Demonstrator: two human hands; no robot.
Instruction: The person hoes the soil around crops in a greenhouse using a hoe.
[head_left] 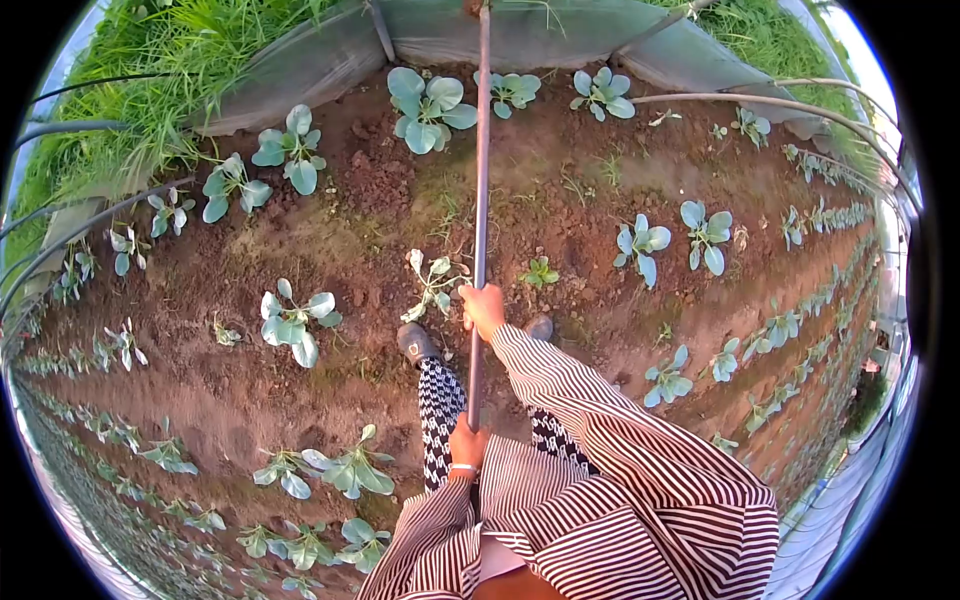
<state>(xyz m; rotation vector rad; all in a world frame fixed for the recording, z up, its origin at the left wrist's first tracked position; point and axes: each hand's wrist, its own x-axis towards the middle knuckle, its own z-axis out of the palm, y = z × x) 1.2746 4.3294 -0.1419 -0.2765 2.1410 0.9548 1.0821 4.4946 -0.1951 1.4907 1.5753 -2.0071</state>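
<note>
A long pole (482, 200) runs almost straight up the middle of the head view, from my waist to the far side of the bed. Near its lower end my left hand (468, 442), with a light band at the wrist, is wrapped round it. Higher up, my right hand (484, 310) grips the same pole. The pole's far tip lies at the top edge by the grey-green sheet, and its shape is hard to make out. A wilted plant (432, 284) grows just left of the pole, and a small green plant (540, 272) stands to its right.
Leafy plants (290, 320) grow in rows across the brown soil (370, 240). Along the far edge stands a grey-green sheet (540, 38) with tall grass (215, 50) behind it. Thin curved poles (780, 102) arch at both sides. My shoes (414, 342) are on the soil.
</note>
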